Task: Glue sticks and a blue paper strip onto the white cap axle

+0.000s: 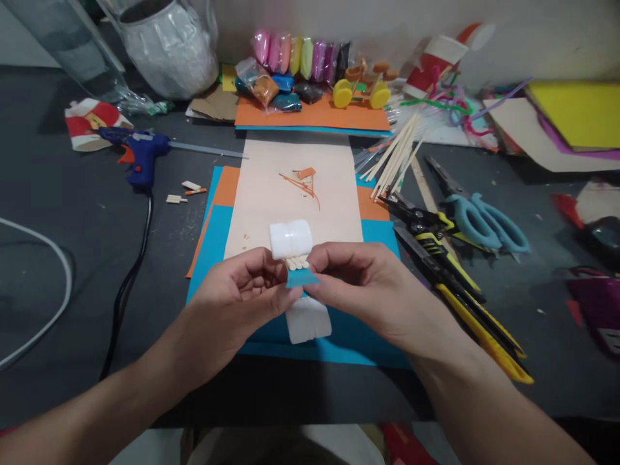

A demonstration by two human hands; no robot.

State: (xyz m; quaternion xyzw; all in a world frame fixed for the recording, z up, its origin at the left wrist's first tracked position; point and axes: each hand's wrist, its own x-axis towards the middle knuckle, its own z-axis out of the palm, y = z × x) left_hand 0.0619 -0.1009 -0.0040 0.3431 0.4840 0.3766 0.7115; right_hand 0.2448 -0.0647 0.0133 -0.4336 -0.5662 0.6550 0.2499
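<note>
My left hand and my right hand meet over the paper sheets, both with fingers closed in a pinch. Between their fingertips is a small blue paper piece, its free edge angled toward me. Just behind the paper shows a row of short pale wooden sticks. One white cylinder sits at the far end of these sticks. A second white cylindrical piece shows below the blue paper, partly covered by my fingers. How the sticks join the white pieces is hidden.
Orange scraps lie on a cream sheet. At left rests a blue glue gun with its cord. To the right are wooden sticks, scissors, pliers and a yellow-handled cutter. Clay packets stand behind.
</note>
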